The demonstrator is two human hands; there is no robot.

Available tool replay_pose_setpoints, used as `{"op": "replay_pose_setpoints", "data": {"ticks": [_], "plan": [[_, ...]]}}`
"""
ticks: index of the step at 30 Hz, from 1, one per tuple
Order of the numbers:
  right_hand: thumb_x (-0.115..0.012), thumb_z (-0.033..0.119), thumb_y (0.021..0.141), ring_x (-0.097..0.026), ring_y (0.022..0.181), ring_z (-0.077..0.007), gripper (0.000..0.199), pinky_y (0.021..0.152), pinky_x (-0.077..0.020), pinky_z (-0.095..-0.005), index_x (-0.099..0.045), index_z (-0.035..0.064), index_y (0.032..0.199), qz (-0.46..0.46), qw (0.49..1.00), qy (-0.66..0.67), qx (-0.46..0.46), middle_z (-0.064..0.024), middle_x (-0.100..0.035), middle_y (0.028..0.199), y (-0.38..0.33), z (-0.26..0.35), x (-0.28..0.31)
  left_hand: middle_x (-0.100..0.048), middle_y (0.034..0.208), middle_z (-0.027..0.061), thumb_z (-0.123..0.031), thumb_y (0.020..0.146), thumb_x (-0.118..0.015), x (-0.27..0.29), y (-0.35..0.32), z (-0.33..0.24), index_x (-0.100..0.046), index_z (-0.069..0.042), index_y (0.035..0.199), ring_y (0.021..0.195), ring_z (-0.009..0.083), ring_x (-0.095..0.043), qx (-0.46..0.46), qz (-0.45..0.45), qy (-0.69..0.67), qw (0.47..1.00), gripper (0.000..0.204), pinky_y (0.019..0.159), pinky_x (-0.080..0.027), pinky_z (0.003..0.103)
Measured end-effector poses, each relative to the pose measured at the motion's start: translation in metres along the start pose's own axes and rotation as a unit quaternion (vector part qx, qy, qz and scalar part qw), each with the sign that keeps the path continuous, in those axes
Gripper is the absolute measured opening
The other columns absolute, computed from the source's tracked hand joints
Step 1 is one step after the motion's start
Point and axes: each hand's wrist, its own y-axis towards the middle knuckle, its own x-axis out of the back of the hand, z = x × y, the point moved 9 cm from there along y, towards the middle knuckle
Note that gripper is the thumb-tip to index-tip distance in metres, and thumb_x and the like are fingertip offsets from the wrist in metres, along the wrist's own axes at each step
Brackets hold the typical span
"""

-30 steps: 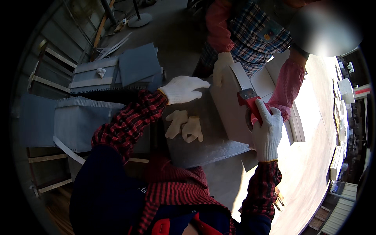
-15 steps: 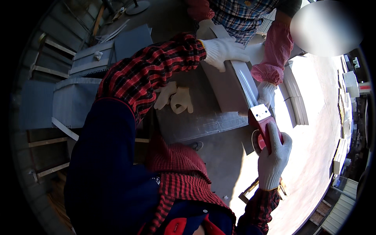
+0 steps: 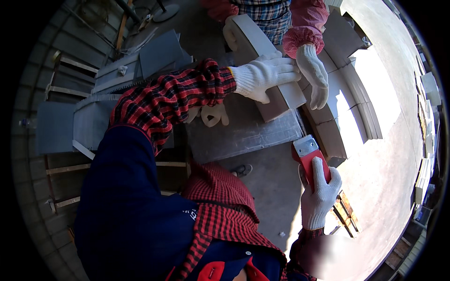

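My left hand (image 3: 265, 77), in a white glove, lies flat on a long pale block (image 3: 276, 93) that rests tilted on a grey slab (image 3: 243, 136). My right hand (image 3: 321, 196), also gloved, grips the red handle of a scraper (image 3: 307, 157) with a wide metal blade, held below the block's near end and apart from it. A co-worker across the slab has one gloved hand (image 3: 314, 75) on the same block beside my left hand and the other (image 3: 229, 35) at its far end.
A spare pair of white gloves (image 3: 211, 114) lies on the slab near my left sleeve. More pale blocks (image 3: 347, 107) are stacked in rows on the right. Grey toothed panels (image 3: 93, 122) and wooden slats lie to the left. A shoe (image 3: 241, 169) shows on the concrete floor.
My left hand reached forward from the slab onto the block. My right hand drew the scraper back off the block, down toward me. The co-worker's hand shifted along the block.
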Motion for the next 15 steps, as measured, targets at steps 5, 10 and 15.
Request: {"op": "replay_pose_setpoints", "data": {"ticks": [5,10,15], "plan": [[-0.079,0.008,0.083,-0.061,0.103,-0.0353,0.052,0.078,-0.0564,-0.0403,-0.062,0.0158,0.132,0.038,0.999,-0.013,0.014,-0.0174,-0.058,0.113,0.015,-0.006,-0.023,-0.046,0.145,0.0148,-0.046,0.059,-0.09,-0.001,0.0,-0.008,-0.045,-0.009,0.143,0.139,0.0345,-0.038,0.041,0.024,-0.106,0.993,0.102,0.118,-0.03,0.049],[-0.077,0.021,0.089,-0.062,0.098,-0.0352,0.045,0.073,-0.0563,-0.0418,-0.061,0.0165,0.13,0.105,0.993,-0.05,0.01,-0.0193,-0.06,0.112,0.038,0.005,-0.051,-0.052,0.138,0.0172,-0.058,0.076,-0.075,-0.018,0.011,-0.021,-0.058,-0.011,0.131,0.14,0.0369,-0.037,0.107,0.014,-0.177,0.978,0.075,0.116,-0.028,0.056],[-0.074,0.006,0.081,-0.063,0.089,-0.0318,0.042,0.064,-0.0543,-0.0409,-0.058,0.0135,0.12,0.134,0.972,-0.18,0.063,-0.0158,-0.057,0.101,0.054,0.032,-0.07,-0.06,0.119,0.011,-0.035,0.076,-0.079,-0.023,0.003,-0.045,-0.063,-0.014,0.114,0.122,0.033,-0.053,0.089,-0.141,-0.083,0.982,0.046,0.108,-0.039,0.052]]}}
